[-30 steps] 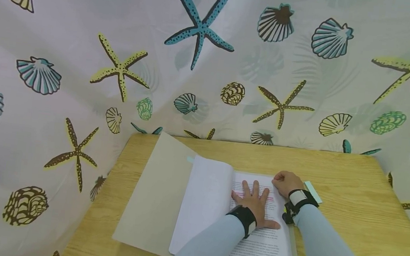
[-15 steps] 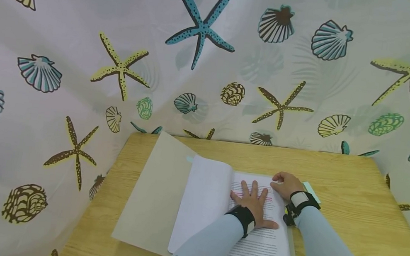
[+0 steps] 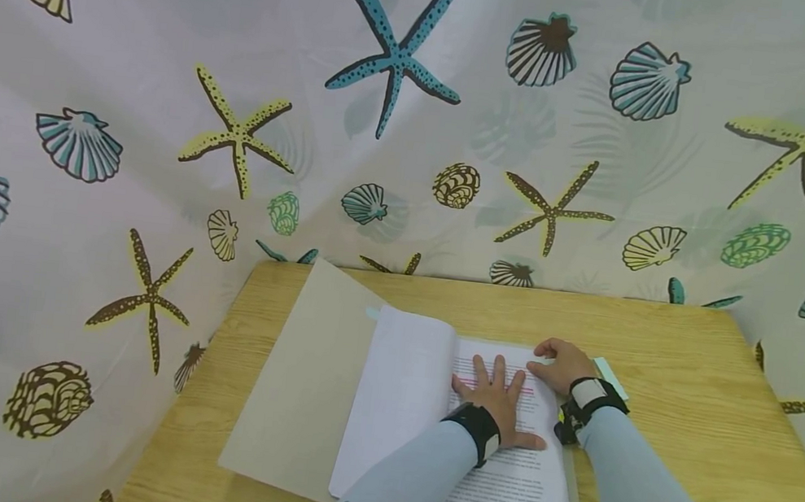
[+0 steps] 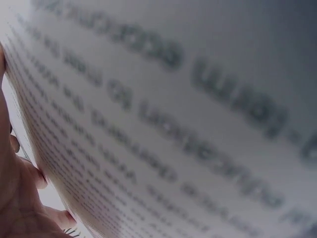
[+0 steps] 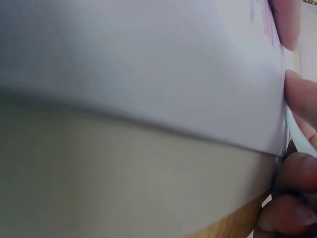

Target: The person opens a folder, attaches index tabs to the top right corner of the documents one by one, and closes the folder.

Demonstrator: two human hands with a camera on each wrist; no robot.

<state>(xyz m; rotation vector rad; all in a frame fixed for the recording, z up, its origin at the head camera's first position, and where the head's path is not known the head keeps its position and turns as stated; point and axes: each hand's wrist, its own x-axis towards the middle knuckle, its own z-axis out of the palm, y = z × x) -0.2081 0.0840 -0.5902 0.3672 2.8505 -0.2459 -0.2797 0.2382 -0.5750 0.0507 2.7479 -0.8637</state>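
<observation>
A printed page (image 3: pixel 520 468) lies on top of an open folder near the middle of the wooden table (image 3: pixel 709 414), toward its near edge. Pink marked lines run across the top of the page. The left hand (image 3: pixel 500 400) rests flat on the page, fingers straight and spread, palm down on the text. The right hand (image 3: pixel 566 365) sits just right of it at the far right corner of the page, fingers curled at the paper's edge; the right wrist view shows fingertips (image 5: pixel 297 104) against that edge, though whether they pinch it cannot be told. To the left, a turned white sheet (image 3: pixel 398 398) arches up beside the left hand, and beyond it the grey folder cover (image 3: pixel 300 387) lies open. A pale green strip (image 3: pixel 613 378) lies just right of the right hand. A curtain (image 3: pixel 241 103) printed with shells and starfish hangs behind and to the left of the table.
</observation>
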